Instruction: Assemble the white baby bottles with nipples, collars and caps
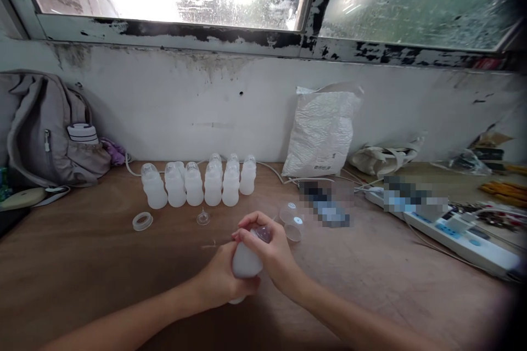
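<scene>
A white baby bottle [246, 263] is tilted in front of me above the table, held by both hands. My left hand [226, 279] wraps round its body from the left. My right hand [267, 238] closes over the top end, where a clear cap [264, 233] shows between thumb and fingers. Just beyond lies a clear silicone nipple [203, 217], and farther left a white screw ring [143, 221]. Two clear covers [293, 232] rest right of my right hand. Several capped baby bottles [193, 185] stand upright in a group toward the wall.
A grey backpack [45, 131] sits at the far left. Against the wall leans a white padded mailer [323, 131]. A blurred-out item [327, 205] lies below it, and a white power strip [448, 230] with cables runs along the right. A beige pouch [382, 159] lies behind.
</scene>
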`<state>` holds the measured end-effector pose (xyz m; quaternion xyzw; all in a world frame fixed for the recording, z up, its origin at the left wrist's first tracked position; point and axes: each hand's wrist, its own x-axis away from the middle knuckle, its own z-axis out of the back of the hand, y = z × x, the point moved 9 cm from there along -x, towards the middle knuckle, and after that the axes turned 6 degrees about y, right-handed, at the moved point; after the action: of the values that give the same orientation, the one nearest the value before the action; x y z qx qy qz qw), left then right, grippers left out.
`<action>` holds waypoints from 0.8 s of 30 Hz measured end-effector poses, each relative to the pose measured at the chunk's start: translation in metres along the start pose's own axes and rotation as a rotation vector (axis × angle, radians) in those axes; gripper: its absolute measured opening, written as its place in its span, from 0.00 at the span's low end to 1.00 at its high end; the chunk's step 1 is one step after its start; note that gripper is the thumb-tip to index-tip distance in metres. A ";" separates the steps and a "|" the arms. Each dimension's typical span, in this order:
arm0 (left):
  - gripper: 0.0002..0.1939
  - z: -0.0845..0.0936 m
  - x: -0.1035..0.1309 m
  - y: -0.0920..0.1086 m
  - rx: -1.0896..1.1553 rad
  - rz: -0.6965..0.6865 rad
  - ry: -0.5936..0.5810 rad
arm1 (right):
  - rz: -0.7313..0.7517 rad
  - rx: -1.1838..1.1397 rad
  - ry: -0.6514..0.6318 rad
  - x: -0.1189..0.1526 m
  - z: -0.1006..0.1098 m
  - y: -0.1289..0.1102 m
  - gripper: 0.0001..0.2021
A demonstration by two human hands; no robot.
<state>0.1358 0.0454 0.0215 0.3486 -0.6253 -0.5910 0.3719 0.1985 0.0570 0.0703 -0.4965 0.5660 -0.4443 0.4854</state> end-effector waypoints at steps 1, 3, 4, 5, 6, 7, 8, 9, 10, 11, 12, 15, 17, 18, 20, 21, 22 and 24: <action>0.09 -0.002 0.000 -0.001 0.043 0.031 -0.025 | -0.031 -0.008 -0.040 -0.002 -0.002 0.000 0.06; 0.10 -0.019 0.007 -0.007 0.256 0.180 -0.218 | -0.128 -0.047 -0.207 -0.002 -0.012 0.001 0.08; 0.12 -0.029 0.013 -0.008 0.397 0.258 -0.334 | -0.173 -0.074 -0.307 0.000 -0.019 0.001 0.09; 0.14 -0.037 0.020 -0.007 0.532 0.321 -0.436 | -0.205 -0.103 -0.393 0.002 -0.025 0.000 0.11; 0.15 -0.043 0.025 -0.005 0.638 0.364 -0.516 | -0.226 -0.128 -0.446 0.005 -0.028 -0.001 0.12; 0.15 -0.046 0.028 -0.004 0.704 0.386 -0.566 | -0.235 -0.144 -0.459 0.006 -0.030 -0.001 0.13; 0.14 -0.048 0.030 -0.004 0.730 0.394 -0.585 | -0.236 -0.151 -0.440 0.006 -0.029 0.000 0.12; 0.13 -0.047 0.030 -0.005 0.726 0.386 -0.575 | -0.232 -0.150 -0.402 0.005 -0.027 0.001 0.11; 0.12 -0.046 0.028 -0.006 0.700 0.368 -0.547 | -0.226 -0.147 -0.356 0.005 -0.024 0.002 0.10; 0.12 -0.043 0.026 -0.007 0.665 0.343 -0.505 | -0.216 -0.143 -0.311 0.004 -0.022 0.002 0.09; 0.13 -0.040 0.024 -0.006 0.628 0.314 -0.451 | -0.199 -0.143 -0.274 0.004 -0.020 0.001 0.08; 0.13 -0.034 0.023 0.001 0.498 0.260 -0.329 | -0.139 -0.150 -0.230 0.005 -0.017 -0.007 0.09; 0.13 -0.032 0.023 0.005 0.393 0.230 -0.277 | -0.098 -0.136 -0.238 0.006 -0.017 -0.013 0.10; 0.13 -0.030 0.023 0.007 0.337 0.202 -0.251 | -0.077 -0.126 -0.244 0.006 -0.018 -0.016 0.11; 0.10 -0.026 0.018 0.008 0.243 0.117 -0.188 | -0.041 -0.100 -0.250 0.006 -0.018 -0.017 0.11; 0.09 -0.023 0.015 0.006 0.207 0.071 -0.151 | -0.031 -0.086 -0.250 0.005 -0.018 -0.016 0.12; 0.08 -0.019 0.012 0.003 0.175 0.028 -0.109 | -0.028 -0.070 -0.249 0.005 -0.018 -0.014 0.12; 0.07 -0.012 0.007 -0.008 0.104 -0.024 -0.040 | -0.034 -0.035 -0.245 0.005 -0.018 -0.008 0.14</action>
<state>0.1430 0.0332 0.0139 0.3628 -0.6582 -0.5691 0.3336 0.1817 0.0517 0.0801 -0.5652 0.5016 -0.3786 0.5344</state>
